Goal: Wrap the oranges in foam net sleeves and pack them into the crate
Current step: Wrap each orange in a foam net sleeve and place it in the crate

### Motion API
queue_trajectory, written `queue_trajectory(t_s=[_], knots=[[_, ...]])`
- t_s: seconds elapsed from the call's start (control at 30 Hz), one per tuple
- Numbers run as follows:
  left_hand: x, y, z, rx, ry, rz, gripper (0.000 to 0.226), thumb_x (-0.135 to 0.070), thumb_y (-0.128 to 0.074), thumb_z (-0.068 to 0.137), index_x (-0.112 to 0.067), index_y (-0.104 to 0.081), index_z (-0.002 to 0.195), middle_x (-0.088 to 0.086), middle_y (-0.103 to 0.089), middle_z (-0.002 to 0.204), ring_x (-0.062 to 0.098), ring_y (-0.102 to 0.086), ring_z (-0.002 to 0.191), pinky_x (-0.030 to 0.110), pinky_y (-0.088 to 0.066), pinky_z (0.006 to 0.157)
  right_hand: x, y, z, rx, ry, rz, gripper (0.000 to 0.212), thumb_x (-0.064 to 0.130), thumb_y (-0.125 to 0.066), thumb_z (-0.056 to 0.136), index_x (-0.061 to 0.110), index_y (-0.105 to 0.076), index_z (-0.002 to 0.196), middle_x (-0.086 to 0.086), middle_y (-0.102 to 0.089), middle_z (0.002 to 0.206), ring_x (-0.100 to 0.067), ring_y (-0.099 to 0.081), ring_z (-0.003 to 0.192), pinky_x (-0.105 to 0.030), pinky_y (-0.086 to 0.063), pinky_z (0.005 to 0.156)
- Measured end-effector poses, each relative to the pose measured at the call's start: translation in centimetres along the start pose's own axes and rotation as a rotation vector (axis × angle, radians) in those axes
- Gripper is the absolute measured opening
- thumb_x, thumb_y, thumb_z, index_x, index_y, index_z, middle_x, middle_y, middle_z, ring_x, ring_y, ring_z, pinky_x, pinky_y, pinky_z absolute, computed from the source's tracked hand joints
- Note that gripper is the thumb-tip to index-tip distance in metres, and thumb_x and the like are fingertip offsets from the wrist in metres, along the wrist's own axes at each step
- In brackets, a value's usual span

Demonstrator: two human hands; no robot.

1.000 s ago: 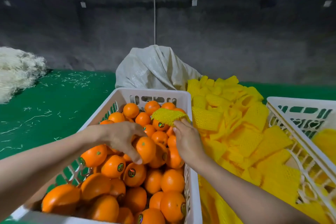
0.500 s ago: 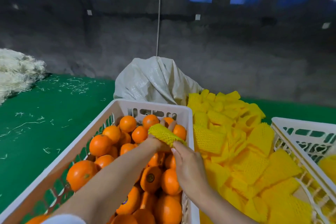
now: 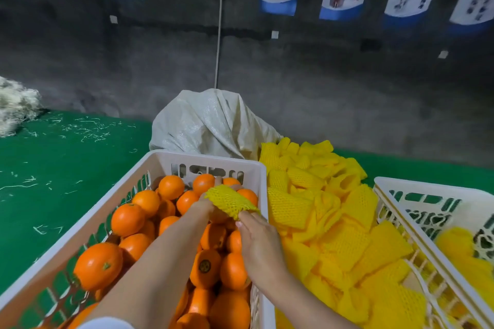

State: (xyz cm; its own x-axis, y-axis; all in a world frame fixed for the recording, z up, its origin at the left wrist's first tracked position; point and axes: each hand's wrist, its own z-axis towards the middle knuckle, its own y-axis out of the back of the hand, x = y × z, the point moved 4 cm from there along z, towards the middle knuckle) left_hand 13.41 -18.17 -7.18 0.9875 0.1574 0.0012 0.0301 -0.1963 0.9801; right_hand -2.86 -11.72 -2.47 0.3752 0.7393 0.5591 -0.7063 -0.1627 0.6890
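Observation:
A white crate (image 3: pixel 205 160) in front of me is full of loose oranges (image 3: pixel 128 219). Above its far right corner I hold a yellow foam net sleeve (image 3: pixel 227 200). My right hand (image 3: pixel 259 238) pinches the sleeve's near edge. My left hand (image 3: pixel 203 208) reaches in from the left and meets the sleeve's left end, gripping an orange (image 3: pixel 217 218) that is mostly hidden under the net. A second white crate (image 3: pixel 427 187) at the right holds yellow-wrapped oranges (image 3: pixel 454 243).
A big heap of yellow foam net sleeves (image 3: pixel 344 243) lies between the two crates. A white woven sack (image 3: pixel 208 123) stands behind the orange crate. A green surface (image 3: pixel 66 168) with white scraps spreads left, with a pile of white shreds (image 3: pixel 16 104) at its far edge.
My left hand lifted an orange out of the crate and brought it up to the sleeve. The right hand kept its hold on the sleeve. My view tilted upward.

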Motion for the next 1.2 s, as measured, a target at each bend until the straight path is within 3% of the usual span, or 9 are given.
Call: queue_trajectory(t_s=[0.1, 0.23, 0.3, 0.43, 0.6, 0.83, 0.93, 1.07, 1.2], knots=[[-0.6, 0.7, -1.1, -0.098, 0.041, 0.016, 0.055, -0.039, -0.053, 0.093, -0.018, -0.037, 0.142, 0.009, -0.031, 0.152, 0.027, -0.026, 0.139, 0.032, -0.018, 0.111, 0.2, 0.2, 0.1, 0.004, 0.000, -0.032, 0.022, 0.016, -0.039, 0.100, 0.005, -0.058, 0.096, -0.011, -0.052, 0.097, -0.023, -0.050, 0.089, -0.025, -0.031, 0.070], [-0.1, 1.6, -5.4, -0.090, 0.052, -0.072, 0.083, -0.070, -0.063, 0.071, -0.027, -0.039, 0.139, 0.013, -0.035, 0.144, 0.034, -0.046, 0.122, 0.038, -0.044, 0.096, 0.4, 0.7, -0.2, -0.052, -0.012, -0.048, 0.021, 0.014, -0.039, 0.100, 0.003, -0.057, 0.098, -0.014, -0.049, 0.098, -0.029, -0.050, 0.086, -0.032, -0.030, 0.067], [-0.2, 1.6, -8.2, -0.062, 0.005, -0.091, 0.097, -0.076, -0.066, 0.062, -0.036, -0.032, 0.143, 0.016, -0.022, 0.144, 0.039, -0.048, 0.119, 0.041, -0.048, 0.093, 0.3, 0.9, -0.3, -0.086, -0.019, -0.057, 0.022, 0.014, -0.040, 0.100, 0.002, -0.058, 0.100, -0.016, -0.050, 0.098, -0.032, -0.050, 0.084, -0.028, -0.026, 0.065], [-1.2, 0.7, -13.7, 0.078, -0.049, -0.226, 0.093, -0.073, -0.067, 0.065, -0.044, -0.026, 0.143, 0.010, -0.019, 0.141, 0.036, -0.039, 0.127, 0.039, -0.041, 0.102, 0.3, 1.1, -0.5, -0.137, -0.039, -0.029, 0.021, 0.013, -0.043, 0.098, 0.001, -0.059, 0.098, -0.017, -0.052, 0.094, -0.034, -0.052, 0.081, -0.026, -0.024, 0.062], [-5.2, 0.1, -17.9, 0.216, -0.122, -0.415, 0.081, -0.058, -0.067, 0.078, -0.034, -0.029, 0.145, 0.001, -0.036, 0.142, 0.022, -0.033, 0.134, 0.026, -0.031, 0.104, 0.6, 1.4, -0.8, -0.137, -0.025, 0.028, 0.019, 0.011, -0.043, 0.098, 0.002, -0.058, 0.090, -0.015, -0.054, 0.086, -0.032, -0.053, 0.078, -0.038, -0.036, 0.064], [-6.7, 0.6, -20.1, 0.072, -0.083, -0.455, 0.085, -0.056, -0.072, 0.074, -0.021, -0.037, 0.143, -0.003, -0.031, 0.150, 0.020, -0.029, 0.139, 0.036, -0.031, 0.112, 1.3, 3.3, -2.1, -0.147, -0.032, 0.200, 0.035, 0.011, -0.043, 0.098, 0.024, -0.033, 0.067, 0.008, -0.036, 0.058, -0.012, -0.037, 0.054, -0.033, -0.025, 0.054], [-7.1, 0.3, -20.9, -0.069, -0.009, -0.650, 0.077, -0.054, -0.076, 0.070, -0.022, -0.045, 0.133, -0.006, -0.050, 0.130, 0.012, -0.050, 0.117, 0.028, -0.046, 0.095, 1.3, 5.7, -2.3, -0.239, -0.129, 0.365, 0.040, 0.007, -0.043, 0.096, 0.022, -0.029, 0.062, 0.005, -0.032, 0.054, -0.008, -0.029, 0.050, -0.034, -0.022, 0.053], [-7.9, 1.3, -22.0, -0.207, 0.098, -1.133, 0.061, -0.047, -0.079, 0.064, -0.039, -0.039, 0.109, -0.019, -0.048, 0.109, 0.000, -0.055, 0.092, 0.016, -0.051, 0.069, 0.1, 9.3, -2.5, -0.341, -0.235, 0.573, 0.036, 0.000, -0.042, 0.093, 0.015, -0.032, 0.062, -0.003, -0.030, 0.061, -0.013, -0.028, 0.059, -0.032, -0.022, 0.055], [-10.5, 2.6, -21.9, -0.190, 0.075, -1.815, 0.076, -0.024, -0.077, 0.065, -0.021, -0.041, 0.132, 0.007, -0.057, 0.123, 0.025, -0.067, 0.099, 0.034, -0.059, 0.073, -2.1, 12.2, -3.9, -0.354, -0.484, 0.949, 0.024, 0.003, -0.040, 0.092, 0.000, -0.050, 0.071, -0.014, -0.054, 0.071, -0.019, -0.052, 0.069, -0.023, -0.047, 0.064]])
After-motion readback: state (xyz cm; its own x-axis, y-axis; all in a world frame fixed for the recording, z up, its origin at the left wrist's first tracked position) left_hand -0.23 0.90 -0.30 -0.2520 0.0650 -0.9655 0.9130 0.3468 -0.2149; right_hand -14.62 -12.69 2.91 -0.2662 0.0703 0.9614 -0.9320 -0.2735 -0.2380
